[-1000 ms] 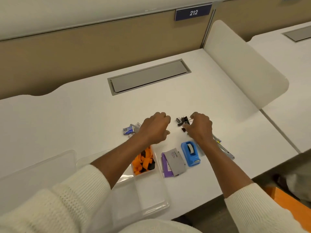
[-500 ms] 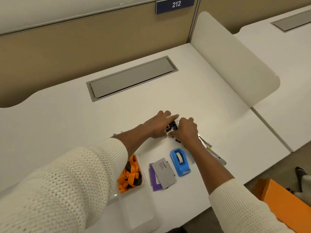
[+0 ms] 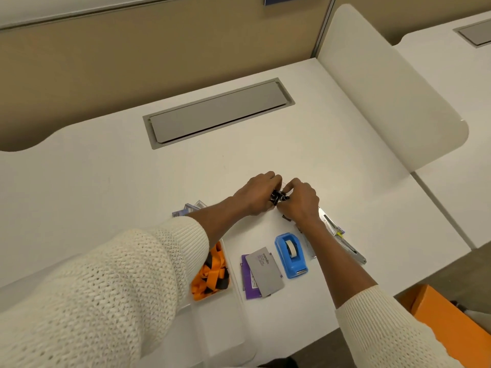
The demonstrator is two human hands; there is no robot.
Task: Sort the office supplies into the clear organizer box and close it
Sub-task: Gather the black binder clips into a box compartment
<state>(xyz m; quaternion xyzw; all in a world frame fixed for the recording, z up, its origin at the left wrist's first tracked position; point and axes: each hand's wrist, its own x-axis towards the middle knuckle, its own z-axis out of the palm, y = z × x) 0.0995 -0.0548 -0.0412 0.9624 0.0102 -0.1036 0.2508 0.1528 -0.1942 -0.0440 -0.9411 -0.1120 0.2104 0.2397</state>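
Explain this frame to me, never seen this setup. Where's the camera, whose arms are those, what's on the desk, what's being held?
There is no machine here. A person wears one wide-angle camera on the head, looking forward and down, so the two arms in cream knit sleeves are the wearer's own.

The left hand and right hand meet over the white desk, gathering a small cluster of black binder clips between them.

Nearer the person lie a blue tape dispenser, a grey card on a purple packet, some pens partly hidden by the right arm, and small packets behind the left arm.

The clear organizer box sits at the front edge, open, with orange and black items in one compartment.
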